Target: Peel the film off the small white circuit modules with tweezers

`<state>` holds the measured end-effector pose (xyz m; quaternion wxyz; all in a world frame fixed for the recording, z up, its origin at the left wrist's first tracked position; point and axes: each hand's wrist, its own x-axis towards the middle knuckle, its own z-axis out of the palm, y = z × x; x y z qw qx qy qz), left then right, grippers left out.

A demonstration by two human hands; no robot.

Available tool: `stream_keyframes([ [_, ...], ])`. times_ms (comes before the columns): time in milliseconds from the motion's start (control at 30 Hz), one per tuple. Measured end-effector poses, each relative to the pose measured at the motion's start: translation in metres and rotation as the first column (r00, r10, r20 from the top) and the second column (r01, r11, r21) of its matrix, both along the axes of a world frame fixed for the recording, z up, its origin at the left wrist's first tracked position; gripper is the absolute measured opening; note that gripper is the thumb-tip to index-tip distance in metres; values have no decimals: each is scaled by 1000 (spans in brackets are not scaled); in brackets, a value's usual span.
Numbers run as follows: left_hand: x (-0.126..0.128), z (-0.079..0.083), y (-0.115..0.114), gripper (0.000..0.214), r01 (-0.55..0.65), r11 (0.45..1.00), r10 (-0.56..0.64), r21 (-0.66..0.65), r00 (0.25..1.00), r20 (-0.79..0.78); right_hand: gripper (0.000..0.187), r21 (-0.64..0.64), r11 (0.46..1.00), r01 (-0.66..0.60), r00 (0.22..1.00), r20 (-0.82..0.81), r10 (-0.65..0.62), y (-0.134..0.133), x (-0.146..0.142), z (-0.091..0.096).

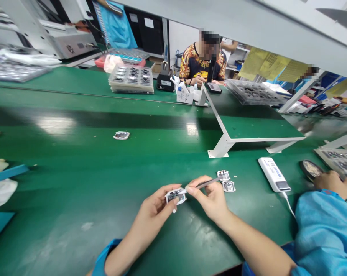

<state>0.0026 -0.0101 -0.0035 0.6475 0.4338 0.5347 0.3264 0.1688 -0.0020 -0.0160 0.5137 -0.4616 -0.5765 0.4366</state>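
Note:
My left hand (150, 211) pinches a small white-framed electronic part (176, 195) just above the green table (75, 172). My right hand (210, 197) is closed around a thin dark tool (208, 183), like tweezers, whose near end meets the part. Two more such parts (225, 180) lie on the table just beyond the tool's far end. Another single part (121, 135) lies farther out to the left.
A white device with a cable (273, 174) lies to the right. A neighbour's blue sleeve (325, 226) and hand (334, 183) reach toward trays (338, 159) at right. A white angled stand (233, 134) stands mid-table. Stacked part trays (131, 78) and a seated person (203, 63) are across.

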Motion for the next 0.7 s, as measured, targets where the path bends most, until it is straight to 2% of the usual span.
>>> stream_keyframes([
  [200,1,-3,0,65,-26,1000,26,-9,1000,4,7,77,997,3,997,75,-9,-2,0,2],
  [500,4,-10,0,60,-72,997,72,-24,997,-2,4,147,989,3,993,120,-20,-6,-3,1],
  [700,2,-12,0,55,-71,996,75,-63,994,74,4,157,987,24,998,57,-34,-2,-1,3],
])
